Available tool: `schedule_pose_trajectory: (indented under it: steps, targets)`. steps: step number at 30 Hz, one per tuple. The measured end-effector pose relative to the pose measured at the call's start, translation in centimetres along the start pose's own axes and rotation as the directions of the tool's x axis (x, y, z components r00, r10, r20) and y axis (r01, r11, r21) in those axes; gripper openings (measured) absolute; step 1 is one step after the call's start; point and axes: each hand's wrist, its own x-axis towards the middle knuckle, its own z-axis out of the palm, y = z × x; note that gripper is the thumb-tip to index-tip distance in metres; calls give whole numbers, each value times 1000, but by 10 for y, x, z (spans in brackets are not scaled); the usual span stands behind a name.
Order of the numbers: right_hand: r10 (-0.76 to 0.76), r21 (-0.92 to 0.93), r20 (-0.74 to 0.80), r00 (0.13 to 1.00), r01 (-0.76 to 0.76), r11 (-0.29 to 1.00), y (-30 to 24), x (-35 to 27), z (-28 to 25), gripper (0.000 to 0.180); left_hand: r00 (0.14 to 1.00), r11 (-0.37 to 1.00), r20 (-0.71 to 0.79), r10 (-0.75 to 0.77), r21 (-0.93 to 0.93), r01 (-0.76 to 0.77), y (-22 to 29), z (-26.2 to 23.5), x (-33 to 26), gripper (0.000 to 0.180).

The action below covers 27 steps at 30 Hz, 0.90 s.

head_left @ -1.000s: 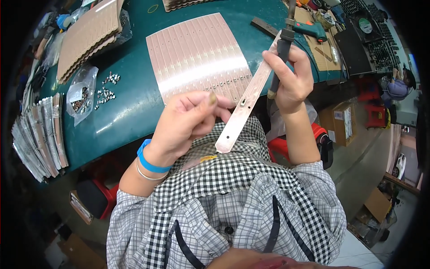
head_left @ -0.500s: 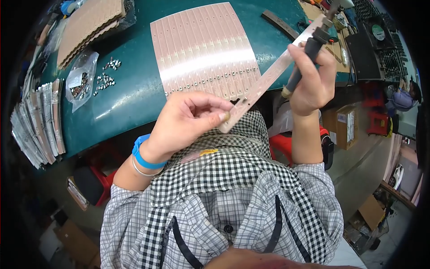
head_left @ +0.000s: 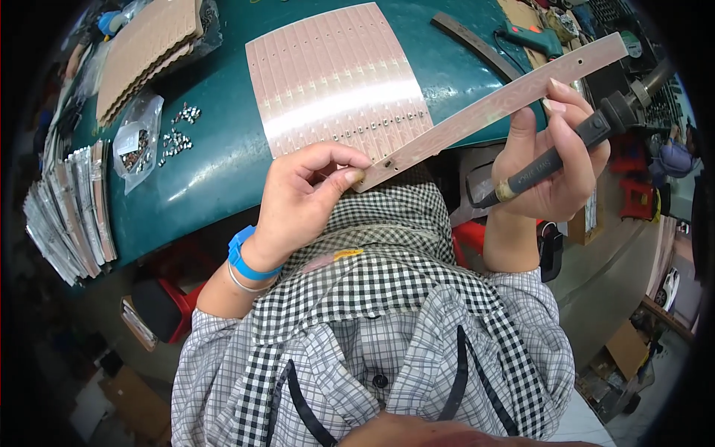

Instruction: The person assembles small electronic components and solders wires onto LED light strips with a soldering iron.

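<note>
A long, narrow, pinkish circuit board strip (head_left: 491, 108) slants up to the right between my hands. My left hand (head_left: 302, 194) pinches its near left end between thumb and fingers, close to a small dark part on the strip. My right hand (head_left: 558, 164) steadies the strip farther up with its fingertips. That same hand also grips a soldering iron (head_left: 540, 165) by its dark handle, with the metal end pointing up and right, away from the strip. Beyond the strip, a panel of similar strips (head_left: 328, 67) lies on the green table (head_left: 201, 216), a row of small metal parts across its near portion.
Small metal parts (head_left: 176, 141) lie loose beside a clear bag (head_left: 138, 145). Stacked boards (head_left: 145, 56) and bundled strips (head_left: 71, 216) stand at the left. A dark bar (head_left: 473, 45) and a green glue gun (head_left: 532, 37) lie at the far right.
The strip has swung to a flatter slant, its far end moving right. My right hand has moved right and turned the soldering iron further right. My left hand has shifted slightly left.
</note>
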Motion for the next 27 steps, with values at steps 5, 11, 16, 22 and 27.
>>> schedule_pose_trajectory:
  steps: [5,11,16,22,27]
  targets:
    - [16,-30,40,999,-15,999,-3,-5,-4,41,988,983,-53,144,123,-137,-4,3,1,13]
    - [235,7,-227,945,-240,971,-8,-2,-12,65,997,971,-39,-68,-233,57,-7,-8,7,14]
    - [796,803,110,595,-525,282,-8,-8,-6,49,969,879,151,-197,-411,243,1,-20,16,17]
    - [571,861,474,670,-488,-143,-15,-7,21,50,983,968,109,-150,-185,168,6,-25,26,15]
    - [477,856,411,777,-509,90,-29,0,34,49,870,855,-217,443,396,-336,15,-18,13,26]
